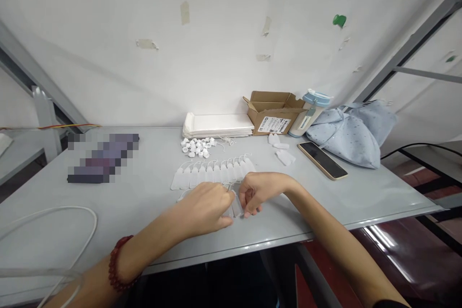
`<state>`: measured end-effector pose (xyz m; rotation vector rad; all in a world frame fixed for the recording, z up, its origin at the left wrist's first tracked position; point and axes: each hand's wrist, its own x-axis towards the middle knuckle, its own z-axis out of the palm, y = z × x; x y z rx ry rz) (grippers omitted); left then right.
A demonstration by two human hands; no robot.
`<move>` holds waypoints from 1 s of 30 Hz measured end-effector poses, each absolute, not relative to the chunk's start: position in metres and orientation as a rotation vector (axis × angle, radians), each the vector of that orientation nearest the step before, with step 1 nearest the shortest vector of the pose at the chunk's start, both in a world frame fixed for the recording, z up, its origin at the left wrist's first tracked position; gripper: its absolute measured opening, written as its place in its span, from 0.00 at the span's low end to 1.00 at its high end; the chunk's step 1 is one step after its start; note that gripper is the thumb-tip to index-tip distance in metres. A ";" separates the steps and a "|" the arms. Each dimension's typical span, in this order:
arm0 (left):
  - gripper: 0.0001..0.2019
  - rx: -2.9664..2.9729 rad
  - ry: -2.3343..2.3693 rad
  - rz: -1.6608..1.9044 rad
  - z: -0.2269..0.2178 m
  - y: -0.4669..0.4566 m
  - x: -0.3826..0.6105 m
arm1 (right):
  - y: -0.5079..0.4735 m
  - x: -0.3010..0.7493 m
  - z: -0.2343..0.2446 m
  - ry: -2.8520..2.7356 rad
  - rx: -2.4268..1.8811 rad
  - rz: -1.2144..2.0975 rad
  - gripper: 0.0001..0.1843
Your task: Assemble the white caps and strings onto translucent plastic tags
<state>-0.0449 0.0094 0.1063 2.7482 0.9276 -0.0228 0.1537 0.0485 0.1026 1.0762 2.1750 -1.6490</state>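
Between my two hands lie a few translucent white tags (236, 207) with thin strings, partly covered by the fingers. My left hand (207, 207) is palm down over the left of these tags, its fingers curled under and hidden, the thumb pointing right. My right hand (254, 193) bends down at their right side with fingers and thumb drawn together by the edge of a tag; whether anything is pinched in it I cannot make out. Just beyond the hands is a neat row of similar white tags (205, 174), strings toward the wall.
Behind the row are a pile of small white caps (197, 147), a stack of white packets (220, 125) and an open cardboard box (274, 118). To the right stand a bottle (306, 115), a phone (323, 160) and a blue cloth bag (346, 134). A pale cable (92, 231) loops at left.
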 end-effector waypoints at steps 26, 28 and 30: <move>0.13 2.739 0.940 0.004 0.111 0.009 -0.040 | 0.048 0.151 0.098 2.232 1.083 -1.644 0.18; 0.13 2.737 0.943 0.003 0.108 0.009 -0.040 | 0.048 0.151 0.098 2.229 1.082 -1.648 0.18; 0.14 2.731 0.944 0.012 0.106 0.010 -0.040 | 0.049 0.151 0.097 2.227 1.071 -1.651 0.18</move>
